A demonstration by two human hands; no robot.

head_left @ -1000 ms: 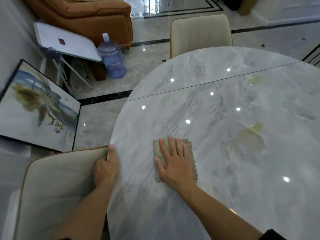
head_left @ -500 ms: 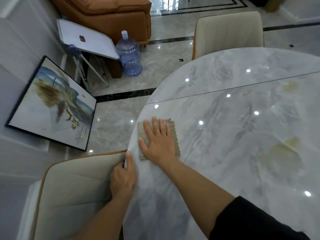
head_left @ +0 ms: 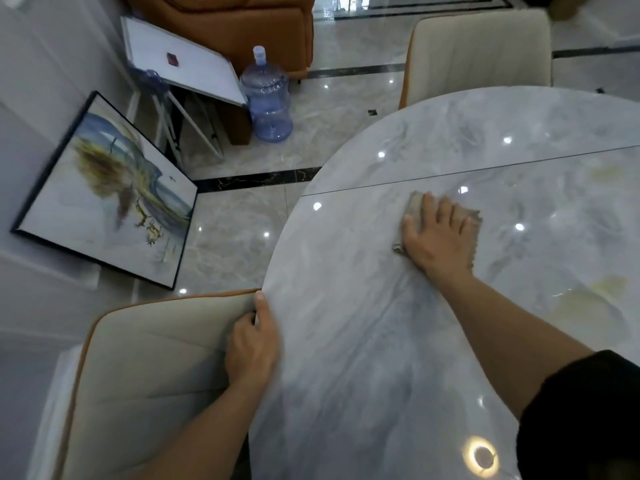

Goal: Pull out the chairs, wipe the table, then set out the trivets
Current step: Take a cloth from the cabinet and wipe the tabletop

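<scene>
**Wiping stroke carried inward from the bench edge**

Bench (head_left: 363, 341): grey marble-look top, glossy, with a seam running across just beyond the right hand. Yellowish smears lie to the right of the right forearm, unwiped. Judgement: wiping is mid-course, with that patch to come.

Chairs: one cream chair (head_left: 145, 368) with orange piping sits directly under the left hand, its back against the bench edge; a second chair (head_left: 481, 57) stands well beyond the right hand, at the far rim.

Right hand (head_left: 438, 237): flat, fingers spread, pressing the cloth down. Half a second ago it was near the left rim, close to the left hand; now it is well apart from it, further in and nearer the seam.

Left hand (head_left: 252, 348): curled over the bench edge and the chair back's top, thumb on the marble; position unchanged, bracing.

Cloth (head_left: 415, 202): beige, scalloped edge, mostly hidden beneath the right palm, travelling with it.

Trivets: none in view; that step looks not yet begun.
</scene>
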